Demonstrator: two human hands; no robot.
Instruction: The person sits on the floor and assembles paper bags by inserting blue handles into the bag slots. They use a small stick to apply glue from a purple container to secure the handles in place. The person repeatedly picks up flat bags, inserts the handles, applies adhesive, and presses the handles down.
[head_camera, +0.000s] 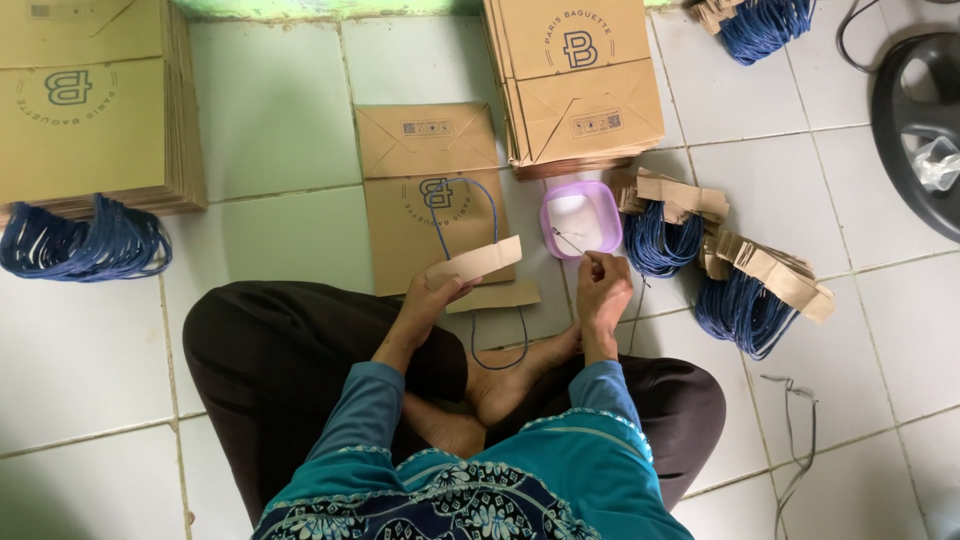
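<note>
1. The floor (280, 130) was laid in pale, glossy square tiles with thin grey grout lines, and the person sat cross-legged on it, bare feet tucked in front.
2. The left hand (432, 297) was partly closed, thumb and fingers pinching one end of a flat, stiff strip of brown card (478, 262) that slanted up to the right.
3. The right hand (603, 283) was curled nearly shut around a thin stick (570, 241), its tip reaching into a small lilac plastic tub (581, 218) with rounded corners and a whitish inside; what the tub held could not be told.
4. Beneath the strip lay a flat kraft paper bag (425, 190), matte and creased at its folds, with a blue cord handle (487, 205) looping across it and a second cord loop (500, 350) curving near the feet.
5. Just right of the tub sat bundles of blue cord (655, 240) tipped with brown card tabs, and a larger bundle of the same (745, 305) lay beyond.
6. A neat stack of flat bags (580, 80) rested above the tub; another stack (95, 105) stood far left, with a mass of blue cords (80, 245) spilling from beneath it.
7. A dark round object (915, 130) sat at the right edge.
</note>
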